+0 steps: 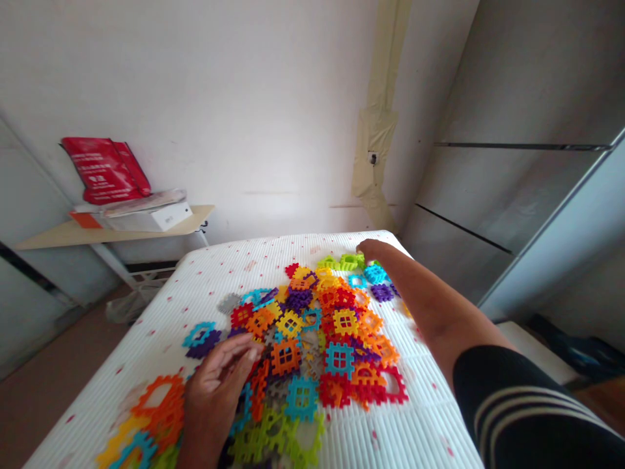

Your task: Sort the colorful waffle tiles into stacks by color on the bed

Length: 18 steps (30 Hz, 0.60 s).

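Many toothed plastic tiles lie heaped in front of me, among them a blue window-shaped tile (340, 360), a yellow one (345, 322) and an orange one (286, 356). My left hand (219, 384) hovers at the heap's left side, loosely curled, with a gap between thumb and fingers and nothing visible in it. Stretched to the far right, my right hand (370, 249) is at a small group of lime-green tiles (349, 262). Its fingers are mostly hidden, so any grip cannot be made out. Blue tiles (375, 273) and purple tiles (382, 292) lie just nearer than that hand.
A white quilted cover with red spots (205, 286) lies under the tiles. Orange tiles (161, 404) lie at the near left. Beyond, a small table (195, 218) bears a white box (168, 215) and a red bag (105, 169). A grey cabinet (512, 176) stands right.
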### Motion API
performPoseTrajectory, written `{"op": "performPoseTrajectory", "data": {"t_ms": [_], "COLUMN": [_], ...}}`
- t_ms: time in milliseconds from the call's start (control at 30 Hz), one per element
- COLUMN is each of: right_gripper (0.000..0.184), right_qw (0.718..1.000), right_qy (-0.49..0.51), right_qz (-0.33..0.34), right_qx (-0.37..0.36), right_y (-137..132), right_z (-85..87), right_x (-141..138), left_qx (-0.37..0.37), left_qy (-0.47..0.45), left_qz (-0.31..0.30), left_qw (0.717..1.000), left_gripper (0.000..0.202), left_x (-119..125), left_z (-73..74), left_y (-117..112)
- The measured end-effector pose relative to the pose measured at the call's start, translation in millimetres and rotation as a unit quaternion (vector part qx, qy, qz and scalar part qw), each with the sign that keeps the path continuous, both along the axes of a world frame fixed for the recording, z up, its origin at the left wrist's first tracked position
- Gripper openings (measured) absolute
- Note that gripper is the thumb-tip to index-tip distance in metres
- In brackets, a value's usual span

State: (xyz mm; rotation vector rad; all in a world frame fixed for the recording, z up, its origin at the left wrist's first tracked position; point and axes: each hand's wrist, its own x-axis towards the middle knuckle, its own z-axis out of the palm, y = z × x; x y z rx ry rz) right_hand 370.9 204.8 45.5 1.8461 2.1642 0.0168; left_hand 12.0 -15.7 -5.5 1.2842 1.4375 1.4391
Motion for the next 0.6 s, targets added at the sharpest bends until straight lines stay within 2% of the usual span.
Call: {"op": "performPoseTrajectory", "data": {"t_ms": [133, 267, 333, 467, 600], "right_gripper": [0.062, 0.046, 0.038, 0.033, 0.029], "right_qw": [0.999, 0.995, 0.990, 0.978, 0.979], "right_qy": [0.018, 0.050, 0.093, 0.159, 0.155], "right_qz": [-0.007, 0.006, 0.020, 0.008, -0.008], "right_qx": [0.035, 0.089, 0.108, 0.133, 0.128], "right_y": [-7, -42, -72, -130, -158], "right_z": [17.8, 26.8, 18.9, -13.9, -41.6], "right_x": [-6, -17, -24, -41, -64], "left_qx": [0.013, 0.015, 0.014, 0.020, 0.029], "left_qy": [-0.013, -0.015, -0.024, -0.018, -0.011], "left_qz": [0.024, 0.018, 0.024, 0.057, 0.087], "left_qw": [1.000, 1.000, 0.999, 0.998, 0.996], "left_gripper": [0.040, 0.040, 0.039, 0.034, 0.030], "left_x": [3, -2, -4, -5, -5], "left_z": [1.8, -2.4, -5.0, -5.0, -1.4], "left_y": [-2, 0, 1, 2, 2]}}
